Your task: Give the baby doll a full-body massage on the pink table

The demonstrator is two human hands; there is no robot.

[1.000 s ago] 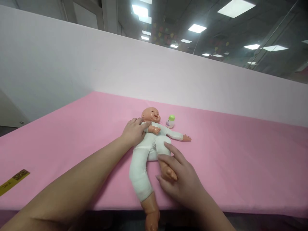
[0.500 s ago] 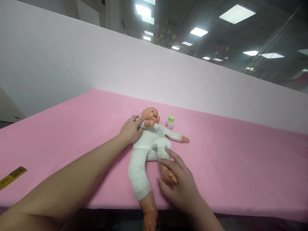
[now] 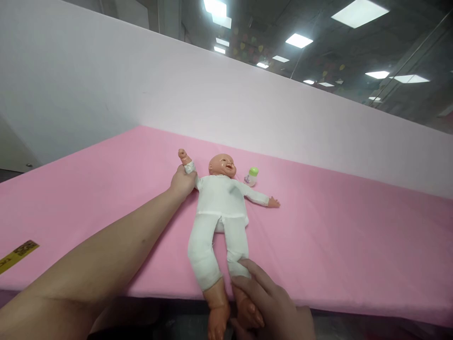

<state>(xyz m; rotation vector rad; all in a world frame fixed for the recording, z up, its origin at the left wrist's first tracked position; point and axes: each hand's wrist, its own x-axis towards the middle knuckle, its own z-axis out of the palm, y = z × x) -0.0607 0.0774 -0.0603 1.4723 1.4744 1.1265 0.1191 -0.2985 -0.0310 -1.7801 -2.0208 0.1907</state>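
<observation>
A baby doll (image 3: 222, 196) in a white cloth suit lies on its back, its head toward the wall and its feet past the table's front edge. My left hand (image 3: 183, 183) is closed around the doll's sleeved arm on the left side of the picture, and the doll's fist points up above my grip. Around the lower leg on the right side, my right hand (image 3: 269, 300) is wrapped, with its fingers over the trouser cuff and the bare foot showing beside the palm. The doll's other arm stretches out flat to the right.
A small baby bottle (image 3: 251, 176) with a green cap stands right of the doll's head. Pink cloth (image 3: 336, 236) covers the table. A white wall (image 3: 212, 104) rises behind it. A yellow label strip (image 3: 18, 255) lies at the left front.
My left hand has swung the doll's arm from across its chest out to the upper left. My right hand has moved down toward me, and the bent leg is now straight.
</observation>
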